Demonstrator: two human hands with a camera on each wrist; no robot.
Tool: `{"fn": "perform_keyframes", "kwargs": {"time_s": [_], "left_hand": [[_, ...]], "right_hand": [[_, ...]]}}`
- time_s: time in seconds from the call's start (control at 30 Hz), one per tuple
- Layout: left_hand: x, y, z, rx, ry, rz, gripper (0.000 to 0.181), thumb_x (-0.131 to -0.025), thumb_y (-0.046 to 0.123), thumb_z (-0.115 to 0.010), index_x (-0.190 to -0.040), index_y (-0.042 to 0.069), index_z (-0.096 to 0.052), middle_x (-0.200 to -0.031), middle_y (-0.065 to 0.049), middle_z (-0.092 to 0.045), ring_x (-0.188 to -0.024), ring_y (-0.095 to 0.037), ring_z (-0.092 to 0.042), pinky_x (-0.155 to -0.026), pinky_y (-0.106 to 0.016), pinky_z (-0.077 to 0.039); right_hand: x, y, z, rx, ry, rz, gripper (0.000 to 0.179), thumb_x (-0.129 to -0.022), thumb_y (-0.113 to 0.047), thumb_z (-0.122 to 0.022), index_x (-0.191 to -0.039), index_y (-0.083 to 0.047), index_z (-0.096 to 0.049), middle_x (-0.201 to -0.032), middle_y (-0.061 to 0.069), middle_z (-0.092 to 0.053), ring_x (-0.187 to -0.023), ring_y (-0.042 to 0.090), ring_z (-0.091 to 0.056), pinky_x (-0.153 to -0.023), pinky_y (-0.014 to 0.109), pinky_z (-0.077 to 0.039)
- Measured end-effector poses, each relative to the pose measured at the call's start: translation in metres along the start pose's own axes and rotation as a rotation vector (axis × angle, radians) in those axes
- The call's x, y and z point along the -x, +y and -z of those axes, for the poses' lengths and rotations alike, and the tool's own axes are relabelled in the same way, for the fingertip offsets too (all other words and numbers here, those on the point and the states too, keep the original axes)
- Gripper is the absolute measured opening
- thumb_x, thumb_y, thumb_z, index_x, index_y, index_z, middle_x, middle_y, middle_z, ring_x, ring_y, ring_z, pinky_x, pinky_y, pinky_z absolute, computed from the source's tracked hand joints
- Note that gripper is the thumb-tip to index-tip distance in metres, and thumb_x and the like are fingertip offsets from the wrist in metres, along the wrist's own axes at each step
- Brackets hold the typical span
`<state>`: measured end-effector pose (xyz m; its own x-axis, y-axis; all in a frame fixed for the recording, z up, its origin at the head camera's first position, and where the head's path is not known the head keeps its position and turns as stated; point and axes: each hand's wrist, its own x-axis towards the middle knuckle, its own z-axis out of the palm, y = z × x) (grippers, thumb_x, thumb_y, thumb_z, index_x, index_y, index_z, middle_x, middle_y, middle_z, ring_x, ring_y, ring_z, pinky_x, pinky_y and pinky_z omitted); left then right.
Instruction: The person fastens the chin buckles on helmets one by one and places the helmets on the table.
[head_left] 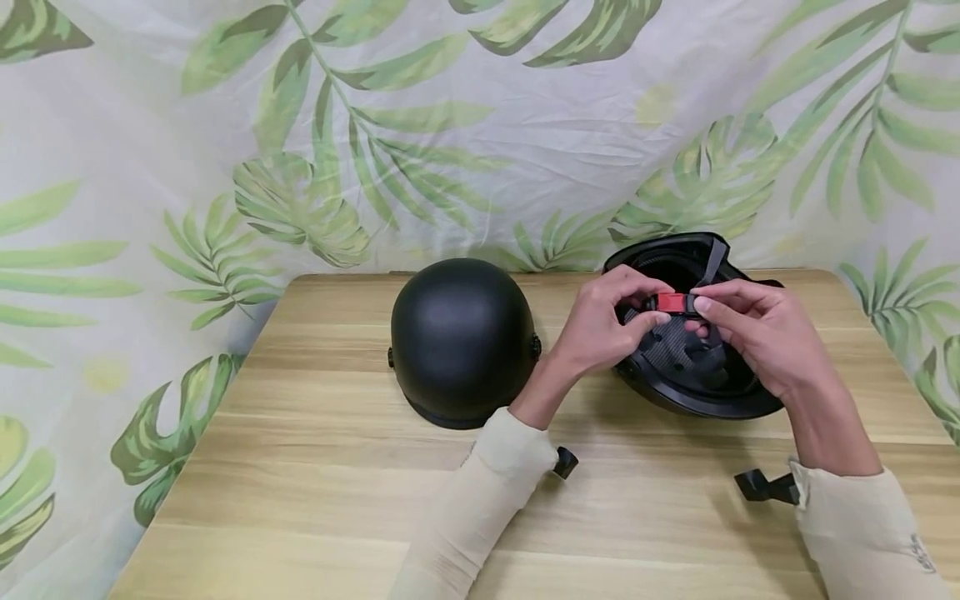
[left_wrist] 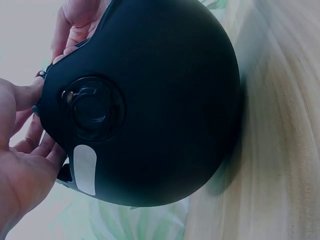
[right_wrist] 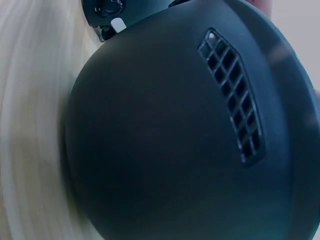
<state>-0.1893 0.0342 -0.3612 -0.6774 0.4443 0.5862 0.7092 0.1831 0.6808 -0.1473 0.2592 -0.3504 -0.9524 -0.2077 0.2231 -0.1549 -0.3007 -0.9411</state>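
Note:
A black helmet (head_left: 678, 392) lies upside down at the right of the table, its padded inside facing up. Over its opening, my left hand (head_left: 611, 321) pinches one end of the red and black strap buckle (head_left: 671, 302). My right hand (head_left: 772, 333) pinches the buckle's other end between thumb and fingers. A dark chin strap (head_left: 715, 260) runs up to the helmet's far rim. In the left wrist view, the helmet's shell (left_wrist: 170, 100) hides part of both hands. The right wrist view is filled by the shell (right_wrist: 165, 130) with its grid vent (right_wrist: 232, 95).
A second black helmet (head_left: 461, 342) stands dome up on the wooden table (head_left: 337, 475), left of my left hand. Behind the table hangs a leaf-patterned cloth (head_left: 420, 167). Black wrist mounts stick out near both sleeves.

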Motion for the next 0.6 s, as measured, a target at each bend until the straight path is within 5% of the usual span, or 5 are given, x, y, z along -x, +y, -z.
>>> {"fn": "perform_keyframes", "kwargs": {"time_s": [0.4, 0.6], "left_hand": [[0.0017, -0.0002, -0.0006, -0.04, -0.023, 0.032, 0.029, -0.092, 0.011, -0.084, -0.119, 0.004, -0.078, -0.111, -0.01, -0.073, -0.096, -0.015, -0.066, -0.087, -0.019, -0.058], [0.0009, -0.0007, 0.0036, -0.042, -0.058, 0.049, 0.04, -0.092, 0.012, -0.084, -0.129, 0.002, -0.074, -0.126, -0.011, -0.073, -0.112, -0.02, -0.07, -0.092, -0.014, -0.057]], "right_hand": [[0.0013, -0.0004, 0.0039, 0.073, 0.001, -0.026, 0.02, -0.102, 0.009, -0.062, -0.112, 0.001, -0.077, -0.098, 0.005, -0.08, -0.08, 0.015, -0.079, -0.072, 0.023, -0.063], [0.0021, -0.0033, 0.0097, 0.441, 0.095, -0.078, 0.02, -0.103, -0.008, -0.07, -0.121, -0.011, -0.077, -0.102, -0.014, -0.078, -0.086, 0.002, -0.072, -0.075, 0.012, -0.057]]}}
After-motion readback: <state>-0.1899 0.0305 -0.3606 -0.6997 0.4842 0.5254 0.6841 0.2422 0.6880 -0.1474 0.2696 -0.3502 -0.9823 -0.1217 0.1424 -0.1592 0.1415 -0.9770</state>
